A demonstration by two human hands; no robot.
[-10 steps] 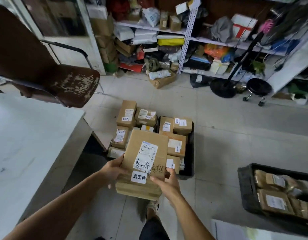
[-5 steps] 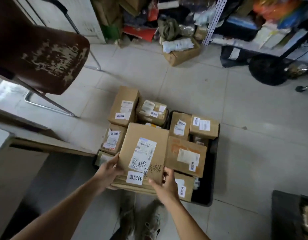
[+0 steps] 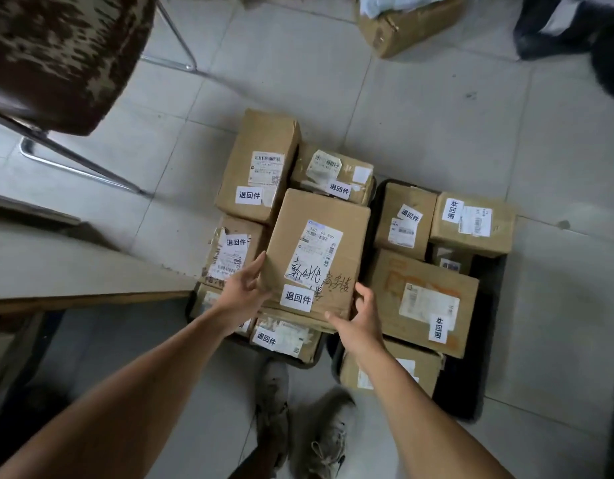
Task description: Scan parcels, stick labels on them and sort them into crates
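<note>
While both arms reached down over the crates, the left hand (image 3: 245, 288) held the near-left edge of a brown cardboard parcel (image 3: 315, 250), fingers laid along its side and thumb tucked against the corner. The right hand (image 3: 359, 318) cupped the near-right corner from below, fingers curled up beside the box. The parcel lay flat, or nearly so, on top of the boxes heaped in the left crate (image 3: 194, 299), most of whose dark rim was hidden under cardboard. Whether its weight had fully passed to the pile could not be told.

That parcel already carried a printed shipping label (image 3: 320, 245), handwritten characters and a white sticker (image 3: 297, 298) with three printed characters near its front edge. By that evidence its labelling was done, and only the release was left in this sorting step. No scanner showed anywhere in view.

Around it, the neighbouring parcels wore the same white sticker, among them a tall box (image 3: 260, 167) at the far left. Just beside them, the right crate (image 3: 485, 357) held more stickered boxes, including a large one with orange print (image 3: 424, 302). Both crates looked close to full, which suggested the job was well advanced; how many parcels waited elsewhere could not be seen.

Beyond the crates lay pale floor tiles, a worn chair (image 3: 67, 57) at the upper left, a table edge (image 3: 84, 299) at the left, and the person's shoes (image 3: 319, 440) below.
</note>
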